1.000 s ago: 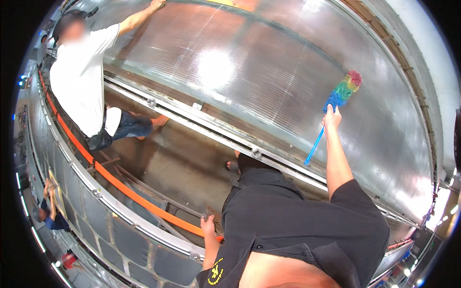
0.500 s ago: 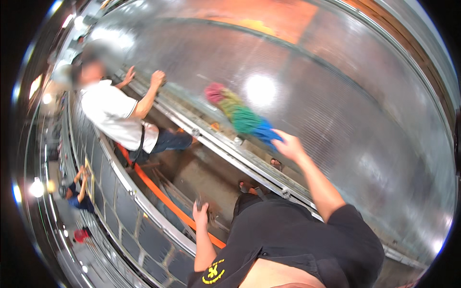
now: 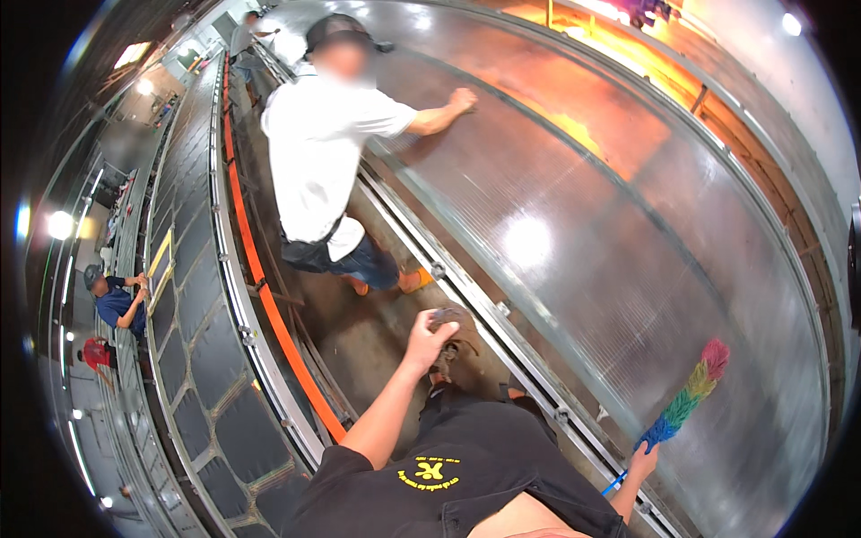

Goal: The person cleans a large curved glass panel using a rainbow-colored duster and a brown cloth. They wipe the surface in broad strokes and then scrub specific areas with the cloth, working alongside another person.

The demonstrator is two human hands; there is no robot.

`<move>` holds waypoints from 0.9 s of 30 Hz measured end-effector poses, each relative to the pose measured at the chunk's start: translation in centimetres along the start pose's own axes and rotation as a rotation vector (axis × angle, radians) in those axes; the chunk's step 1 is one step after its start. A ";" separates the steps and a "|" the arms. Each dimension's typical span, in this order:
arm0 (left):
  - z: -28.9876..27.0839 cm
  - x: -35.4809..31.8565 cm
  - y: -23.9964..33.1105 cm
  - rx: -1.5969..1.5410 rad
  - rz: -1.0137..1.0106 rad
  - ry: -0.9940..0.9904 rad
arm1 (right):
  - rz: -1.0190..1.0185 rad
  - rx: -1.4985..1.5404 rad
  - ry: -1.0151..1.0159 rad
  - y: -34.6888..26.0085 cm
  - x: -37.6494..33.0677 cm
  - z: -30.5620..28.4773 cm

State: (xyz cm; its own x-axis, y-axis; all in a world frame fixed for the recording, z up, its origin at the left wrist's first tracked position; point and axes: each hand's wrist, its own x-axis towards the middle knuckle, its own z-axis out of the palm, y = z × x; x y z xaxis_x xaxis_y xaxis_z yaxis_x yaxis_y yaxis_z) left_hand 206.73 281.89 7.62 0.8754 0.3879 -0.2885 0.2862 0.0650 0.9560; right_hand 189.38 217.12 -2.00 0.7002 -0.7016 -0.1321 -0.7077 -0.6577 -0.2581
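My right hand [image 3: 642,461] is closed round the blue end of a fluffy rainbow duster [image 3: 689,399], its thin blue handle sticking out behind. The duster's pink tip points away, over the long shiny grey table [image 3: 619,296] on the right. Whether its fibres touch the surface I cannot tell. My left hand [image 3: 427,344] is in front of me above the aisle floor, its fingers closed on a crumpled dark brown piece [image 3: 459,334] that hangs down; its material is unclear.
A co-worker in a white shirt [image 3: 314,143] stands ahead in the aisle, one arm over the table. A metal rail [image 3: 489,314] edges that table. To the left run an orange strip [image 3: 260,278] and a table with dark panels [image 3: 215,359]. Further people work beyond it.
My right hand has drawn the duster back toward me and to the right. The left hand has risen and moved forward. My view has turned, and the co-worker's arm now reaches over the table.
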 end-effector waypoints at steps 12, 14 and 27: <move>-1.9 6.8 11.0 -0.172 0.064 -0.510 | -0.688 1.014 -0.293 -51.9 -15.6 -1.8; -0.4 7.6 11.1 -0.306 0.002 -0.568 | -0.640 1.142 -0.467 -56.0 -17.3 0.0; 6.7 9.9 4.9 0.226 0.501 -0.401 | 0.124 2.120 -1.121 -57.6 -20.4 2.3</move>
State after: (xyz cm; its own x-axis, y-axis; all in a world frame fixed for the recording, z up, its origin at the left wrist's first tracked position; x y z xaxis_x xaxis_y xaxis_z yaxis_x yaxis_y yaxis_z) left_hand 219.38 279.93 9.06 0.9878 -0.0524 0.1467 -0.1551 -0.2442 0.9572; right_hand 216.12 269.96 13.32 0.9512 0.1234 -0.2827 -0.2191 0.9154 -0.3378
